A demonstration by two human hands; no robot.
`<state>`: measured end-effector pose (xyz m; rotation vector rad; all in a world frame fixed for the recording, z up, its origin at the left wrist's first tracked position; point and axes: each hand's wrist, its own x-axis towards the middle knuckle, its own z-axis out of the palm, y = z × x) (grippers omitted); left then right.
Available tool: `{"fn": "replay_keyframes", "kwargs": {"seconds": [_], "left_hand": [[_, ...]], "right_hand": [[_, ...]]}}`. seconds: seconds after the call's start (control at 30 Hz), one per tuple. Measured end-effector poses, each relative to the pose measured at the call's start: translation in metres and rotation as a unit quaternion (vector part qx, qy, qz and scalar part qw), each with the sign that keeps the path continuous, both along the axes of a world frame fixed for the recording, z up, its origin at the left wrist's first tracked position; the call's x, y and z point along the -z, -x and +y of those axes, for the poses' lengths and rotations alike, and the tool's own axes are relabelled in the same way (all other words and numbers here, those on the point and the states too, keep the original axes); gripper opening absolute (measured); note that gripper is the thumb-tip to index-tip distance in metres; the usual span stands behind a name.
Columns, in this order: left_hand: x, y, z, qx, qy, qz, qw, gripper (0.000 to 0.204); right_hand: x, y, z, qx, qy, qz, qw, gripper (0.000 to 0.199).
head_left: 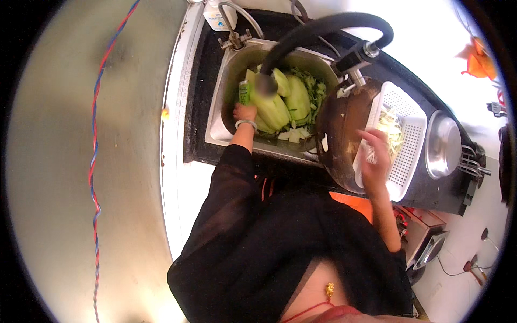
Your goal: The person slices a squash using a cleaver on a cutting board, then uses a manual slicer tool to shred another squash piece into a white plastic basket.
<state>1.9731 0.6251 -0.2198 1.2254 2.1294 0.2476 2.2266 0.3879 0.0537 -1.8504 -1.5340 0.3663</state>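
At the left side of the sink, my left hand is closed around a small bright green flat tool whose exact kind I cannot make out. Large peeled pale green gourds lie beside it in the metal sink, among green peelings and pale scraps. Over the left rim of a white perforated basket, my right hand has its fingers apart, slightly blurred. Pale cut strips lie in that basket. Part of the strips is hidden behind the hand.
A black flexible faucet arches over the sink, and its head hides part of the gourds. A round dark wooden board lies under the basket's left side. Right of the basket stands a metal bowl. A white bottle stands behind the small tap.
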Motion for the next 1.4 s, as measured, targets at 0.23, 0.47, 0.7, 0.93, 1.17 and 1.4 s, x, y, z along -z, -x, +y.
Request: {"fn": "replay_keyframes", "kwargs": {"seconds": [0.23,0.47,0.7,0.93,1.17,1.4], "left_hand": [[0.001,0.033,0.026,0.135,0.112,-0.091,0.98,0.068],[-0.069,0.031,-0.002,0.185,0.01,-0.118,0.976,0.072],[-0.114,0.054,-0.041,0.0,0.078,-0.552,0.83,0.032],[-0.143,0.003,-0.07,-0.11,0.126,-0.723,0.671,0.033],[-0.223,-0.07,-0.143,0.027,0.061,-0.751,0.657,0.051],[-0.264,-0.155,-0.209,0.249,-0.037,-0.667,0.701,0.051]], "right_hand": [[0.186,0.067,0.212,-0.014,0.268,-0.06,0.962,0.055],[0.302,0.059,0.266,0.07,0.219,0.169,0.958,0.043],[0.22,0.027,0.269,-0.002,0.224,-0.093,0.97,0.03],[0.083,0.015,0.16,0.04,0.265,0.231,0.935,0.029],[0.024,0.035,-0.001,0.096,-0.088,0.159,0.979,0.039],[-0.021,-0.002,-0.099,0.171,-0.072,0.054,0.981,0.069]]}}
